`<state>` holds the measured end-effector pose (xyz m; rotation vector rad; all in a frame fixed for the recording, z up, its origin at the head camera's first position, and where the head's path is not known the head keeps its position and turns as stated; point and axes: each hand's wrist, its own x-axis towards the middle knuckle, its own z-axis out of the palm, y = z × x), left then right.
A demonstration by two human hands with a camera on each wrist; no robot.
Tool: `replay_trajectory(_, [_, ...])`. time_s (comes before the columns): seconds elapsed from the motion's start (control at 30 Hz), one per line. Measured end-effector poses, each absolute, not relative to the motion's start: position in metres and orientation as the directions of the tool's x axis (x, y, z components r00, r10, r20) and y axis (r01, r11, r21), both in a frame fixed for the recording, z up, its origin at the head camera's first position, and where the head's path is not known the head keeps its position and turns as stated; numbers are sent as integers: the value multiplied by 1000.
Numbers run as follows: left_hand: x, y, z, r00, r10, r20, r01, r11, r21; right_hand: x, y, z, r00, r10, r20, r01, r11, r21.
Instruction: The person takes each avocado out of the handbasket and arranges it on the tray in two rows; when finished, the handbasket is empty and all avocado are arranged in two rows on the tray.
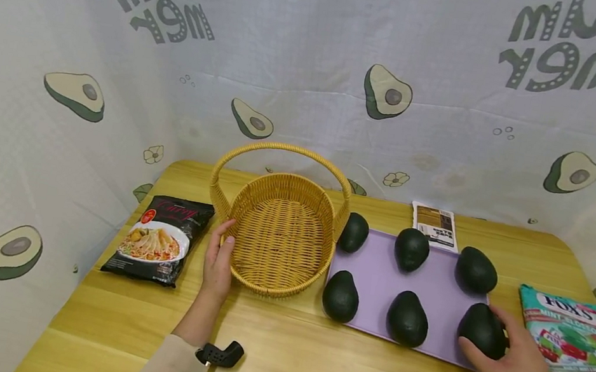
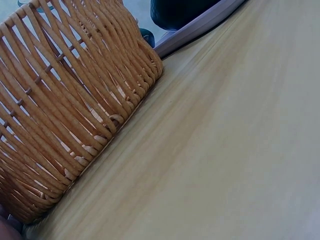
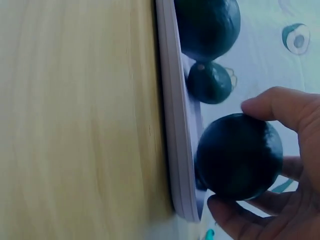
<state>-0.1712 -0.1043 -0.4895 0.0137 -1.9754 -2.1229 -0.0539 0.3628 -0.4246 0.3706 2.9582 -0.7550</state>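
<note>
A woven yellow basket (image 1: 279, 234) with a hoop handle stands empty on the wooden table. My left hand (image 1: 219, 255) rests with straight fingers against its left wall (image 2: 60, 115). To its right lies a lilac tray (image 1: 377, 278) carrying several dark green avocados. My right hand (image 1: 504, 355) curls its fingers and thumb around the front right avocado (image 1: 482, 330) (image 3: 239, 156), which sits at the tray's near right corner (image 3: 185, 200). Other avocados (image 3: 207, 22) lie farther along the tray.
A black noodle packet (image 1: 159, 239) lies left of the basket. A teal candy bag (image 1: 570, 339) lies right of the tray, and a small brown packet (image 1: 433, 224) lies behind it. Cloth walls printed with avocados close in the table's back and sides.
</note>
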Motion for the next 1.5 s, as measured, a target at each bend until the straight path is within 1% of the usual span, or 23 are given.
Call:
replay_trajectory(0.17, [-171,-105,-490,-970,-183,158,170,-54,984,-48,371,-426,-966,179,-187,245,870,-429])
replay_trajectory(0.33, [-171,-105,-491,-969,-183,165,179,-64,982,-47,375,-425,-947,192,-259,285,872,-398])
replay_trajectory(0.63, [-172,-104,-490,-970,-176,167,182,-74,980,-45,377,-425,-934,208,-291,314,865,-390])
replay_trajectory(0.87, [-172,-104,-490,-971,-166,173,187,-68,980,-46,375,-426,-938,228,-261,319,862,-394])
replay_trajectory(1.1, [-172,-105,-491,-971,-169,171,184,-61,981,-48,370,-425,-943,232,-240,316,848,-425])
replay_trajectory(1.27, [-172,-105,-491,-970,-170,174,187,-63,980,-48,368,-425,-936,241,-257,333,843,-422])
replay_trajectory(1.5, [-172,-105,-491,-971,-169,169,182,-66,981,-43,368,-425,-942,247,-228,320,863,-390])
